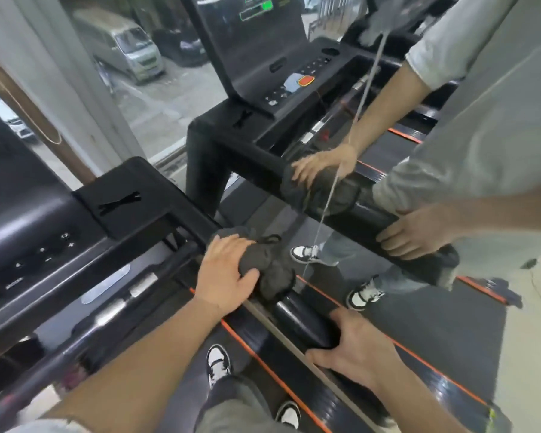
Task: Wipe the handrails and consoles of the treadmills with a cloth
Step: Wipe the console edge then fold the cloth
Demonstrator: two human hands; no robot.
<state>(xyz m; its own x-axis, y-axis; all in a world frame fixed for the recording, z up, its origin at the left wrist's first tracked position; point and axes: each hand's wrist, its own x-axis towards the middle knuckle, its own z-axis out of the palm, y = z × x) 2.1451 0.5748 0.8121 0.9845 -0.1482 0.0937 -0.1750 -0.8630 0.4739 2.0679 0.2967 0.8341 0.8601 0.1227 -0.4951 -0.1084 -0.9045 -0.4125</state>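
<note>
1. Plainly soft and light, the cloth [270, 264] is a dark grey rag crumpled into a thick bundle. It should fold to any shape and slide easily over a smooth bar. It is probably best held with the palm on top and the fingers wrapped round, bunching it against the rail.
2. It sits on the handrail [300, 317], draped over the top and hanging a little on the far side, near where the rail joins the frame.
3. The left hand [228, 270] lies over the cloth with its fingers curved round it and the thumb against its near edge, clamping it to the rail.
4. The handrail is a black, glossy, stiff bar. The right hand [359, 351] grips its near end, fingers curled over the top.
5. To the left stands the console [35, 242] with its buttons. A mirror [434, 323] just beside the rail on the right repeats both hands.
</note>
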